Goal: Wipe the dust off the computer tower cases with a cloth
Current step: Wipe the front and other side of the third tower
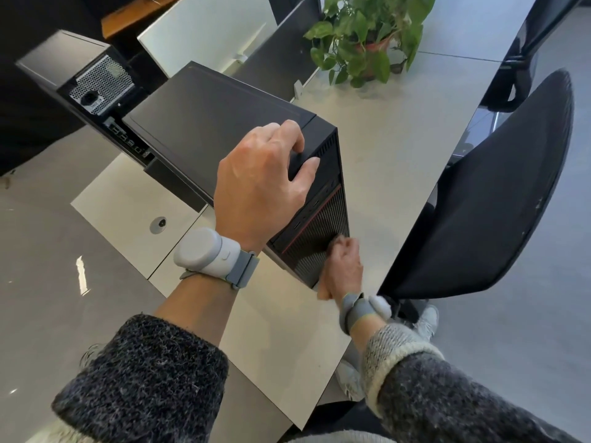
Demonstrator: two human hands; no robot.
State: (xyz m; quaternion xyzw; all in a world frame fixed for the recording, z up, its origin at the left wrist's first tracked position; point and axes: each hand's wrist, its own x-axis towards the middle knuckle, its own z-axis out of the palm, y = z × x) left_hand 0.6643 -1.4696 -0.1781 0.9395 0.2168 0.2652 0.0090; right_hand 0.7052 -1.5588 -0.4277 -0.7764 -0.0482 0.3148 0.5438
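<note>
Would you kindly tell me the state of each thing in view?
Front tower, upright on the desk.
Left hand, gripping that tower's top front edge.
Right hand, curled against its lower front; contents unclear.
Rear tower, upright, untouched, back panel showing.
Potted plant, upright on the desk.

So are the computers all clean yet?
Not yet. Nothing shows as finished; dust is too fine to see here. Right now the left hand grips the near tower at its top front edge, while the right hand, curled round a barely visible cloth, sits low on its front grille. The far tower behind has no hand on it.
</note>
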